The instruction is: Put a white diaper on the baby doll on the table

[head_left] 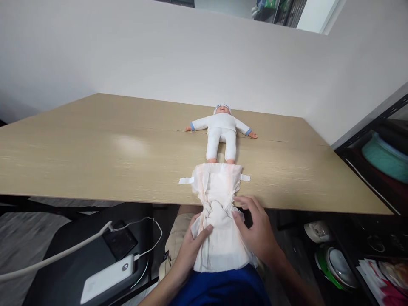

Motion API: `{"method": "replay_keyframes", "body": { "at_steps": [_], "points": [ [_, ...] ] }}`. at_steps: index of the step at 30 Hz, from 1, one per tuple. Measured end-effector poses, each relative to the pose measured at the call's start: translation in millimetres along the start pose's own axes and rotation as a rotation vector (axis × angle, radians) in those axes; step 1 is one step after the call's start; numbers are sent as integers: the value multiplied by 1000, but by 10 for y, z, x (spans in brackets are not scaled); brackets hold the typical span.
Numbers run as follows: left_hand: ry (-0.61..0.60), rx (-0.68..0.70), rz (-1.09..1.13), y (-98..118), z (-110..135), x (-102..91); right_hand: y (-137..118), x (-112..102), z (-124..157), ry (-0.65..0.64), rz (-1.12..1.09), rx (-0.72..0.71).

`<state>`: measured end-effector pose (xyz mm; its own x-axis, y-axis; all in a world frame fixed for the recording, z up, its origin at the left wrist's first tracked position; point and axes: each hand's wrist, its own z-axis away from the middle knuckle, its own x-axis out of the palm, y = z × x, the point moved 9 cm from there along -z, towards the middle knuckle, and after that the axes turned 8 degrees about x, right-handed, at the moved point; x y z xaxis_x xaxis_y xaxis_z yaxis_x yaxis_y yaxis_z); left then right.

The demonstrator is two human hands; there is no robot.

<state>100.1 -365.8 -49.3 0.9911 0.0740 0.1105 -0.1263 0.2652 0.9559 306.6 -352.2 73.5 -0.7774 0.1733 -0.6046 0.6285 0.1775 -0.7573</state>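
Observation:
A white nappy lies unfolded over the near edge of the wooden table, its lower half hanging down toward my lap. Two white tabs stick out at its far corners. My left hand grips the nappy's left side, thumb pressed on the bunched middle. My right hand holds the right side, fingers spread over the edge and thumb on the crumpled centre. A baby doll in a white suit lies on its back just beyond the nappy, arms out, feet toward me.
A white power bank with cables and a dark phone rest on a black seat at lower left. A dark shelf at right carries a teal bowl and dishes. A white wall stands behind the table.

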Motion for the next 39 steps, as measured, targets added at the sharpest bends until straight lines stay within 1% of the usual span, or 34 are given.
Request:
{"method": "replay_keyframes", "body": {
  "at_steps": [2,4,7,9,11,13,15,16,17,19,21,23,25,27,28,30,32,36,39],
  "points": [
    [11,64,-45,47,34,0,-197,171,-196,-85,131,-90],
    [17,147,-82,99,59,-8,-258,395,-393,-147,264,-142],
    [7,231,-152,166,88,-39,-138,729,-631,-203,405,-138],
    [15,304,-223,253,93,-107,-6,888,-692,-228,441,-110],
    [45,452,-331,434,71,-220,99,974,-665,-237,448,-94],
    [59,652,-472,695,-2,-325,155,1001,-585,-232,453,-94],
    [26,841,-633,981,-179,-369,170,1005,-496,-225,460,-107],
    [-9,916,-717,1122,-319,-358,171,1010,-459,-226,466,-113],
    [-51,979,-811,1259,-492,-319,173,1015,-429,-227,472,-117],
    [-130,1087,-1012,1525,-894,-171,178,1027,-394,-224,483,-118],
    [-201,1169,-1195,1740,-1311,63,180,1033,-380,-209,489,-120],
    [-328,1231,-1343,1838,-1652,375,172,1036,-371,-194,488,-129],
    [-512,1299,-1461,1795,-1840,706,158,1040,-363,-187,484,-139],
    [-691,1376,-1541,1672,-1883,977,141,1042,-358,-183,480,-145],
    [-762,1405,-1561,1609,-1873,1075,132,1041,-358,-178,479,-147],
    [-850,1436,-1559,1529,-1839,1204,120,1040,-359,-172,475,-148],
    [-894,1444,-1505,1524,-1812,1263,115,1041,-363,-171,469,-148],
    [-980,1501,-1341,1623,-1780,1295,116,1042,-365,-191,442,-144],
    [-999,1543,-1265,1677,-1817,1311,122,1029,-371,-200,432,-132]
  ]
}}
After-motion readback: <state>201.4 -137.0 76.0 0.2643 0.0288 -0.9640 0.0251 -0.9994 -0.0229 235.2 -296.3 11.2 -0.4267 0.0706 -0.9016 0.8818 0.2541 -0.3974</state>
